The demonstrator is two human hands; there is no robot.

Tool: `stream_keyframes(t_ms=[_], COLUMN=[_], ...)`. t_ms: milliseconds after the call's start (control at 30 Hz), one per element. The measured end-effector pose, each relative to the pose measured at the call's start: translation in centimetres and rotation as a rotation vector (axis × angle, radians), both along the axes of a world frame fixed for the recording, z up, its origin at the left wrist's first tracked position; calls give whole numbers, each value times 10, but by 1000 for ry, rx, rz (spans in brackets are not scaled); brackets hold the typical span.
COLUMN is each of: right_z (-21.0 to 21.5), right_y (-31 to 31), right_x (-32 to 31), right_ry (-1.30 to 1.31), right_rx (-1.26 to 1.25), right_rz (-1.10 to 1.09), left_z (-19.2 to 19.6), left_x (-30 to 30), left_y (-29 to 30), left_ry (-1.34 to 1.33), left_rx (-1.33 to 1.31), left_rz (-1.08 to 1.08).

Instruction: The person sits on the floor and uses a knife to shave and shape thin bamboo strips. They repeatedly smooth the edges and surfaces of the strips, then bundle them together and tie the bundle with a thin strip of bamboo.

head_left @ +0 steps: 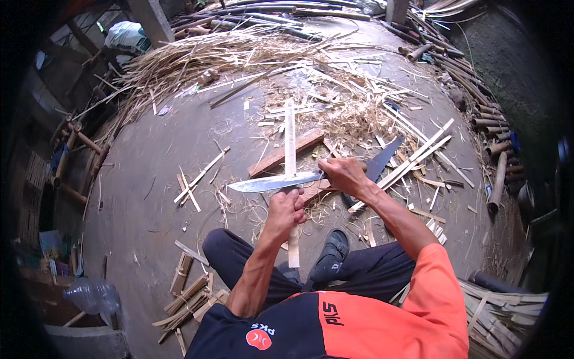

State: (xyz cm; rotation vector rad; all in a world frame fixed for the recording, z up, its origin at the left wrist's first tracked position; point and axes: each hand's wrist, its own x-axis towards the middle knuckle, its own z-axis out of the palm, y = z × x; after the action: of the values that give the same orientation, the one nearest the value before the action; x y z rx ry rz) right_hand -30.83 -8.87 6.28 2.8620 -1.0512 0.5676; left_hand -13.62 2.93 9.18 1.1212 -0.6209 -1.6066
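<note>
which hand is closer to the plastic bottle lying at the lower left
Left. The left hand, gripping the bamboo strip, is up and right of the plastic bottle; the right hand, on the knife, is farther right.

A long, pale bamboo strip (290, 137) stands nearly upright in the view, running from the grey concrete floor's scattered shavings down toward the seated person's lap, where its lower end shows below the left hand (286, 209). That hand is closed around the strip just under the blade. A large knife (275, 182) with a broad, grey steel blade lies crosswise against the strip, its pointed tip aimed to the person's left and its edge meeting the bamboo at a right angle. The right hand (342, 175) is wrapped around the knife's handle at the blade's right end, holding it level above the floor.
</note>
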Motion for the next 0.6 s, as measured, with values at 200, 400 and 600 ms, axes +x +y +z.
stream_keyframes(t_ms=[200, 400, 600], right_z=[-6, 9, -38], right_y=[-110, 1, 76], right_x=[-118, -57, 38], right_ry=[-57, -770, -1155], right_rx=[552, 893, 1063], right_rz=[-825, -464, -375], left_z=[17, -59, -72], left_x=[11, 7, -10], left_y=[58, -22, -62], left_ry=[34, -74, 209], left_rx=[68, -243, -462], left_rz=[-197, 209, 431])
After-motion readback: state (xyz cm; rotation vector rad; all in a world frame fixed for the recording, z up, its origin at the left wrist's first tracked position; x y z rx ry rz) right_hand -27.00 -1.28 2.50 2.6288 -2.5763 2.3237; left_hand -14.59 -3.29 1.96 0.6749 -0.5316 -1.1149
